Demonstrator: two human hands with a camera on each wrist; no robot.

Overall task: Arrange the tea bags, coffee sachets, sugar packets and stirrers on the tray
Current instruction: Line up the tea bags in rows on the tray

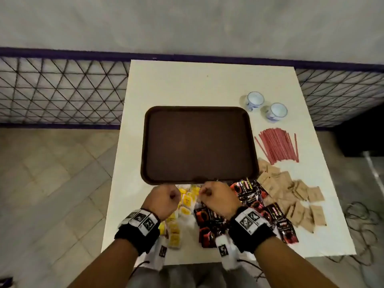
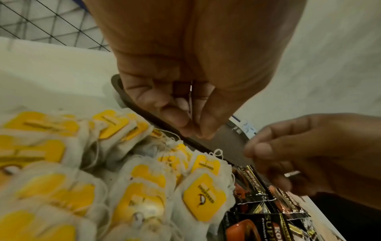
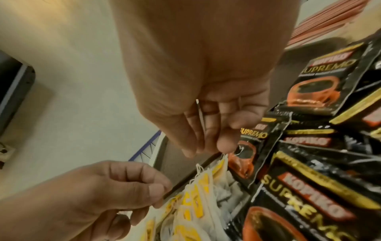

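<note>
Both curled, holding nothing certain: left hand [image 1: 165, 199] right above tea bags [image 1: 182, 206], right hand [image 1: 216, 197] beside, tray [image 1: 199, 179] just beyond.

A white table [image 1: 187, 84] is set against a grey wall [image 1: 187, 21]; a tiled floor [image 1: 52, 173] is seen beside black mesh fencing [image 1: 62, 90].
</note>
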